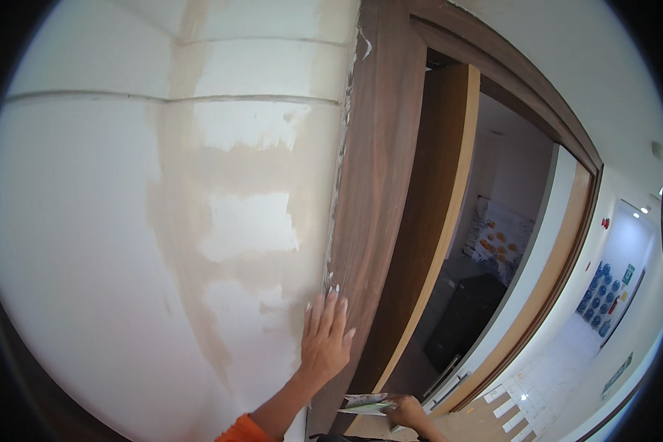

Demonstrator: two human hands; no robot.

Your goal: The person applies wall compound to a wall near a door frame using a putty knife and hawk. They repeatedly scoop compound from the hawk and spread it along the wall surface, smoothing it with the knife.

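Note:
My left hand (325,342), coming from an orange sleeve (248,429), lies with its fingers stretched out at the seam between a patched wall (247,221) and a dark wooden door frame (379,169). Its fingertips reach the frame's edge, where rough white filler shows along the gap. Beige filler patches cover parts of the white wall. Lower down, my right hand (407,412) grips a flat whitish sheet-like piece (365,403) with a green streak; its exact kind is unclear. This hand is in front of the doorway, apart from the wall.
A wooden door leaf (438,206) stands ajar within the frame. Through the doorway are a dark cabinet (468,317) and an orange-and-white picture (497,239). Along the corridor at right, several blue water bottles (598,295) are stacked beyond a tiled floor (538,376).

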